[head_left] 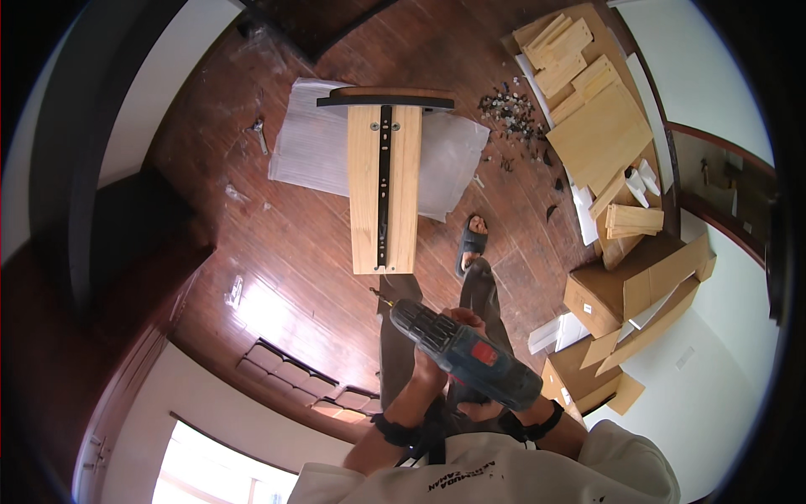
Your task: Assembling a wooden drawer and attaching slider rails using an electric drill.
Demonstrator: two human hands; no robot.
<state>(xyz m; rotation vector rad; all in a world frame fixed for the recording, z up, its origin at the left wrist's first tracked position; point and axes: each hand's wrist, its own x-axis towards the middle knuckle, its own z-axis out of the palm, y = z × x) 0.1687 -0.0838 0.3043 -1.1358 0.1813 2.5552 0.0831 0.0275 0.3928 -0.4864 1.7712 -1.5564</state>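
A dark blue and black cordless drill (474, 353) is held in front of my body, its thin bit (380, 296) pointing up and left. My left hand (429, 370) is closed at the front part of the drill, and the drill hides part of it. My right hand (480, 410) is closed near the rear, mostly covered by the drill body. Beyond the bit stands a pale wooden board (361, 210) with a black slotted metal rail (384, 181) along its middle. The bit is apart from the board. A dark-edged panel (386, 97) crosses the board's far end.
White foam sheeting (306, 134) lies under the board. Loose hardware (514, 111) is scattered at the far right, beside stacked wooden pieces (600, 126). Open cardboard boxes (596, 302) stand at right. A wrench-like tool (260, 134) lies at left. My sandalled foot (473, 244) is near the board.
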